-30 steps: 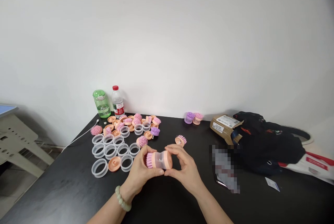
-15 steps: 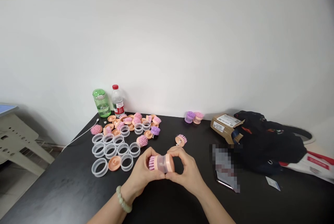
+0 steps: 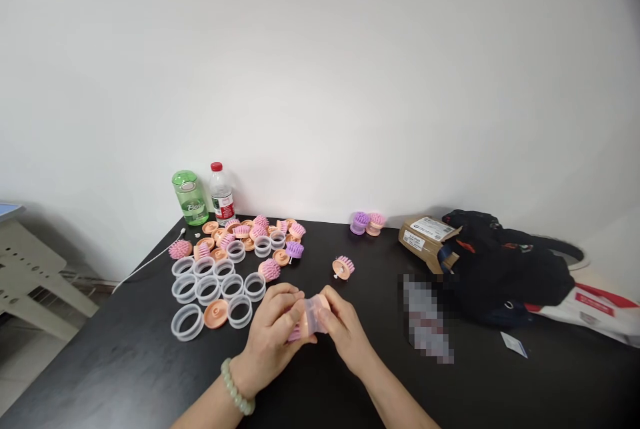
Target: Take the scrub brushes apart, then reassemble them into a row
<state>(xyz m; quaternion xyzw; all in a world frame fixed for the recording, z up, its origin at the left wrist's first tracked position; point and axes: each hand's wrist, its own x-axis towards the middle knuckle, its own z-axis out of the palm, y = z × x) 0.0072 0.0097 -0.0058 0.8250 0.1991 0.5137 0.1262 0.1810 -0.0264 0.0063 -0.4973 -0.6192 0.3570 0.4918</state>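
Between my two hands is a scrubbing brush (image 3: 313,312) with pink bristles, peach end parts and a clear ring in the middle, held tilted above the black table. My left hand (image 3: 274,327) wraps round the bristle end and hides most of the bristles. Gripping the peach cap end is my right hand (image 3: 344,329), its thumb pressed on the side. Just beyond the hands lies a loose brush head (image 3: 343,267) with pink bristles and a peach plate. Several clear rings (image 3: 208,289) stand left of my left hand, with a peach cap (image 3: 216,313) among them.
Pink brush heads and peach caps (image 3: 242,230) are heaped at the back left, by a green bottle (image 3: 191,199) and a water bottle (image 3: 221,194). Two finished-looking brushes (image 3: 367,223) stand by the wall. Rightward are a cardboard box (image 3: 429,239), a black bag (image 3: 505,275) and a blurred item (image 3: 427,321).
My left hand has shifted its grip and now covers more of the bristle end. The brush has turned and tilted, and my right thumb has moved onto its side. The view has shifted slightly.
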